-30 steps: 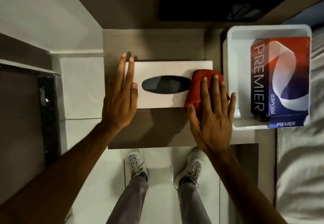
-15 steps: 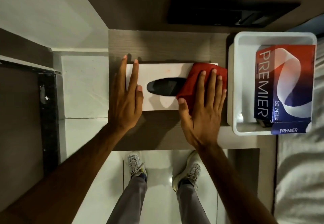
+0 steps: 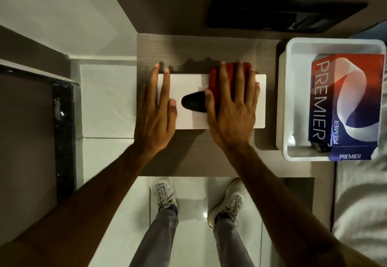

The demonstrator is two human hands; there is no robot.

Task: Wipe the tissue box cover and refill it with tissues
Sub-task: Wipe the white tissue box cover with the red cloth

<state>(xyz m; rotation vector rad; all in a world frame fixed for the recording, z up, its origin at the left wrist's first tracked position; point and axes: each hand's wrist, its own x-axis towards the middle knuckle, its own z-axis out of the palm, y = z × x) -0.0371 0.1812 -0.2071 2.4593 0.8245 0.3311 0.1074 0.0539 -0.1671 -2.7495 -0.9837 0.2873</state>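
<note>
A white tissue box cover [image 3: 189,82] with a dark oval slot lies flat on a small wooden table [image 3: 201,51]. My left hand [image 3: 156,112] rests flat on the cover's left end, fingers spread. My right hand [image 3: 233,107] presses a red cloth [image 3: 215,78] flat against the right half of the cover, over the slot's right end. Most of the cloth is hidden under my palm. A red, white and blue PREMIER tissue pack [image 3: 345,103] sits in a white tub [image 3: 284,99] to the right.
A dark rectangular object [image 3: 282,13] lies beyond the table's far edge. White bedding [image 3: 360,204] fills the lower right. White floor tiles and my two shoes [image 3: 167,195] show below the table's near edge. A dark door frame [image 3: 62,120] runs along the left.
My right hand has slid the red cloth up and left, from the cover's right end onto its top near the slot. My left hand has stayed on the left end.
</note>
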